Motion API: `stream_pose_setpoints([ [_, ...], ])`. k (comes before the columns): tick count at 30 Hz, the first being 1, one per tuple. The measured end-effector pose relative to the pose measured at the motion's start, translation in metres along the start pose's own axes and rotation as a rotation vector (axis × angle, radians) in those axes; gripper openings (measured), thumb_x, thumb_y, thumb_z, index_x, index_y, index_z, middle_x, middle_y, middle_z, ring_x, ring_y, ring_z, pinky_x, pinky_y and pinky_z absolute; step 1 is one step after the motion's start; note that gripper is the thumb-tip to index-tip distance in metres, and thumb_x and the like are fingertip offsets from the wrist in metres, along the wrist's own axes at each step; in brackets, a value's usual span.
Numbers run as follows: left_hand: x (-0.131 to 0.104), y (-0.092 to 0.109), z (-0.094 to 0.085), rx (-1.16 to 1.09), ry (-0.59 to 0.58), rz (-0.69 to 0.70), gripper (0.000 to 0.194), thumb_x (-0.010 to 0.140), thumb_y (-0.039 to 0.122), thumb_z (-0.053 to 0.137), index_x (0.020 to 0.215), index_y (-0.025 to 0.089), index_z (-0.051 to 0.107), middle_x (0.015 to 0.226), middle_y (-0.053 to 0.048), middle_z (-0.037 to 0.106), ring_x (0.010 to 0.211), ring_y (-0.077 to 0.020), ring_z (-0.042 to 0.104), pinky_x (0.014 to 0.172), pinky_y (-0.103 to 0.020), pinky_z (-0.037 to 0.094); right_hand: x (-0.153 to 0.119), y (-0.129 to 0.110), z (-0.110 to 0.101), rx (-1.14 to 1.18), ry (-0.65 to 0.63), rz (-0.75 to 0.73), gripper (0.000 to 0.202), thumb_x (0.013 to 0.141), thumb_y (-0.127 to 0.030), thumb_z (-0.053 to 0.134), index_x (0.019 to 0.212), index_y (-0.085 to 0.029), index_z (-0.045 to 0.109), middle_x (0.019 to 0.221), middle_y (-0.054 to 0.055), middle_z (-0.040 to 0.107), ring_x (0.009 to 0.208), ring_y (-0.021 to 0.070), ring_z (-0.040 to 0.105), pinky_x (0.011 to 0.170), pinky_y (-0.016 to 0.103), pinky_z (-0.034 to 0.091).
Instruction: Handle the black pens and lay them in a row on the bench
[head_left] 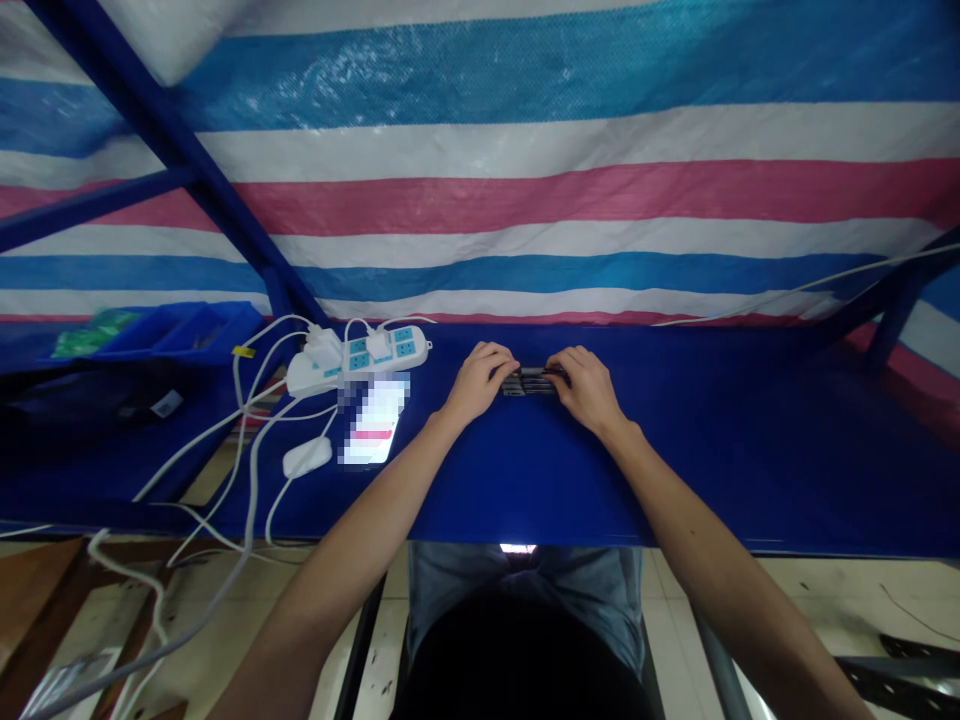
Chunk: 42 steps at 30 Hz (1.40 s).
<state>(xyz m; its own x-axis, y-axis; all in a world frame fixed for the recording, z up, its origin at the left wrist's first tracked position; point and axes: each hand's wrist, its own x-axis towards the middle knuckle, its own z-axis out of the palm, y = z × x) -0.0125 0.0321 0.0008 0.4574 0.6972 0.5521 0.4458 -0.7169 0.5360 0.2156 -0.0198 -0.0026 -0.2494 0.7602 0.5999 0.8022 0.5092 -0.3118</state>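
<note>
Several slim dark rod-like pieces (529,384) lie side by side on the blue tabletop (525,470), too small for me to make out their kind. At their left end my left hand (484,380) is closed, thumb and fingertips pinching the piece farthest from me. My right hand (586,388) grips the right end of that same piece, its fingers bent and partly hiding it. Both wrists rest low over the table.
To the left are a white power strip (358,362) with plugs, a lit phone (375,422), a white adapter (307,458) and tangled white cables. Blue bins (180,330) and a dark bag (90,400) sit farther left. A striped tarp (525,200) hangs behind the table.
</note>
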Motion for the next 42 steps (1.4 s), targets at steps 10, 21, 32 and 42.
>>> stream_pose_setpoints([
  [10, -0.001, -0.002, 0.001, 0.016, 0.014, 0.027, 0.010, 0.099, 0.027, 0.067, 0.094, 0.021, 0.074, 0.103, -0.004, 0.071, 0.098, -0.0208, 0.061, 0.094, -0.040, 0.050, -0.001, 0.004, 0.002, -0.005, -0.020, -0.008, 0.019, 0.103, -0.031, 0.055, 0.102, -0.021, 0.071, 0.094, 0.008, 0.073, 0.087, 0.0253, 0.059, 0.078, 0.038, 0.040],
  [21, -0.001, 0.003, -0.003, 0.006, -0.035, -0.016, 0.026, 0.105, 0.030, 0.055, 0.090, 0.022, 0.076, 0.104, -0.004, 0.072, 0.101, -0.0217, 0.060, 0.096, -0.042, 0.051, 0.001, 0.002, 0.002, 0.022, -0.007, 0.026, 0.013, 0.101, -0.029, 0.059, 0.100, -0.022, 0.069, 0.096, 0.008, 0.073, 0.089, 0.0253, 0.059, 0.079, 0.038, 0.040],
  [32, -0.002, 0.001, -0.002, 0.017, 0.093, 0.097, 0.009, 0.095, 0.026, 0.071, 0.091, 0.024, 0.079, 0.100, -0.005, 0.073, 0.099, -0.0229, 0.062, 0.089, -0.044, 0.055, 0.002, 0.002, 0.004, -0.104, -0.141, 0.027, 0.030, 0.108, -0.029, 0.044, 0.094, -0.021, 0.069, 0.089, 0.008, 0.074, 0.084, 0.0238, 0.062, 0.076, 0.036, 0.033],
  [42, -0.002, 0.004, -0.002, 0.038, 0.173, 0.037, 0.007, 0.095, 0.027, 0.072, 0.095, 0.023, 0.077, 0.100, -0.004, 0.073, 0.098, -0.0211, 0.064, 0.094, -0.042, 0.053, 0.004, 0.000, -0.007, 0.309, -0.053, 0.209, 0.031, 0.095, -0.052, 0.067, 0.105, -0.024, 0.074, 0.088, 0.006, 0.074, 0.079, 0.0234, 0.064, 0.077, 0.037, 0.043],
])
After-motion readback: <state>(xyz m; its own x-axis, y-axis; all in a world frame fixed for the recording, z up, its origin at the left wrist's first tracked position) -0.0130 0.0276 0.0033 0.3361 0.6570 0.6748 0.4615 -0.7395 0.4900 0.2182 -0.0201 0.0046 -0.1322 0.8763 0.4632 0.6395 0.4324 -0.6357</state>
